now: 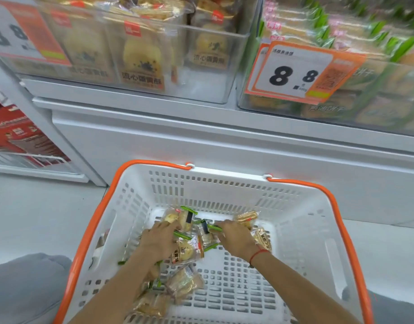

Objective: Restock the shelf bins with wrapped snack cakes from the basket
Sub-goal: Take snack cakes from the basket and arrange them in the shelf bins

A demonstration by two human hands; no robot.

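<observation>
A white basket (302, 232) with orange handles sits on the floor below the shelf. Several wrapped snack cakes (186, 252) lie on its bottom, some with green-edged wrappers. Both my hands reach into it. My left hand (159, 240) lies over the cakes at the left, its fingertips on a wrapped cake (175, 218) near the far wall. My right hand (234, 237) pinches a green-edged wrapper (213, 228) at the middle. Above, one clear shelf bin (213, 90) holds yellow cakes; a second bin (341, 113) at right holds green-wrapped ones.
Orange price tags reading 8.8 hang on the bins (297, 73). The white shelf base (224, 146) stands right behind the basket. Red boxes (19, 139) sit low at the left. My grey-clad knee (26, 284) is beside the basket's left side.
</observation>
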